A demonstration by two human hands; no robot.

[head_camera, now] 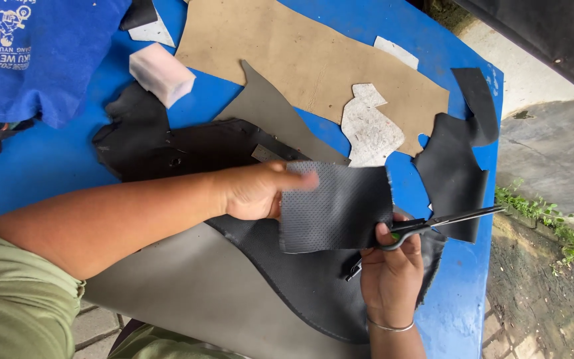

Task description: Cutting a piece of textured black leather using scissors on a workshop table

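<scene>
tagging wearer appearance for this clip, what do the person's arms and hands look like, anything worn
Both hands are bare, no gloves. The left hand comes off a bare forearm, with a loose olive-green short sleeve covering the upper arm. The right hand has a thin silver bangle at the wrist, and its forearm is bare too. No rings, watch or markings show.

An outdoor leather-cutting workshop: a blue table (48, 166) strewn with leather offcuts (450, 173) and card patterns (369, 129), paving (539, 299) (weeds too) at right.
</scene>
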